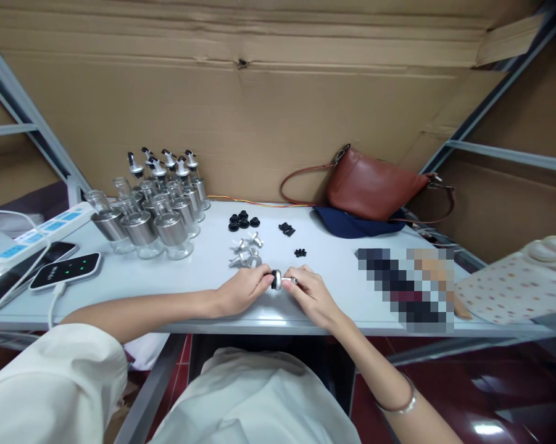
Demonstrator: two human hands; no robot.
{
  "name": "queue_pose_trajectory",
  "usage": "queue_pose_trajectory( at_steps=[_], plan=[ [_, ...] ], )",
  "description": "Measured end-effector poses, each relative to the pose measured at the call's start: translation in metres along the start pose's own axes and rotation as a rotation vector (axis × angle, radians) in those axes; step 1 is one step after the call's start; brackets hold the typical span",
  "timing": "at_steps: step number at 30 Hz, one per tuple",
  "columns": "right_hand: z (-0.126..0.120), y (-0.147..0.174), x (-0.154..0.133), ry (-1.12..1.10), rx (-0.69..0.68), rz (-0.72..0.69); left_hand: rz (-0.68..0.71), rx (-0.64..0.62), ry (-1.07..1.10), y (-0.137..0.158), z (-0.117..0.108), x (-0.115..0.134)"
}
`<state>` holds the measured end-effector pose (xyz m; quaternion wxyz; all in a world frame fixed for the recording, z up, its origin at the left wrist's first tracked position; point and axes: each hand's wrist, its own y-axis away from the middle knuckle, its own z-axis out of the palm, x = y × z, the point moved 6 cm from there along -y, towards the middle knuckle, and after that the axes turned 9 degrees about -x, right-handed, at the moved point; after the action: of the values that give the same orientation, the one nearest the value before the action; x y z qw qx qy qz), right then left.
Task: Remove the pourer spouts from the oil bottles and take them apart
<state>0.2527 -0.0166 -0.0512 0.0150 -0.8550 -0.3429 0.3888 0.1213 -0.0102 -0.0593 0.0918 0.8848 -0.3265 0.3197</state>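
Note:
Between my two hands, near the table's front edge, is a silver pour spout with a black stopper point(276, 280). My left hand point(244, 290) is closed round the black stopper end. The fingers of my right hand point(311, 295) pinch the thin metal tube on the other side. Just beyond lie several loose silver pour spouts point(247, 251). Behind those sit several black rubber stoppers point(243, 220). Small flat black pieces point(287, 229) and a cluster of tiny black parts point(300, 253) rest farther right.
Glass bottles with steel sleeves point(170, 229) crowd the left back, some topped with spouts. A power strip point(46, 231) and a black device with green lights point(65, 272) lie at far left. Rightward are a brown bag point(370, 185), dark blue cloth point(352, 223) and a dotted pouch point(509, 287).

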Motion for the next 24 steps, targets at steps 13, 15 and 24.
queue_pose_trajectory(
  at_steps=[13,15,24],
  plan=[
    [0.018,0.001,0.021,-1.027,-0.197,0.282,0.412,0.211,-0.785,0.000,-0.025,0.031],
    [0.016,-0.001,0.024,-1.031,-0.101,0.279,0.246,0.232,-0.774,-0.007,-0.052,0.031],
    [0.013,-0.002,0.025,-0.778,-0.008,0.211,-0.277,0.070,-0.754,-0.050,-0.113,-0.035]
  ],
)
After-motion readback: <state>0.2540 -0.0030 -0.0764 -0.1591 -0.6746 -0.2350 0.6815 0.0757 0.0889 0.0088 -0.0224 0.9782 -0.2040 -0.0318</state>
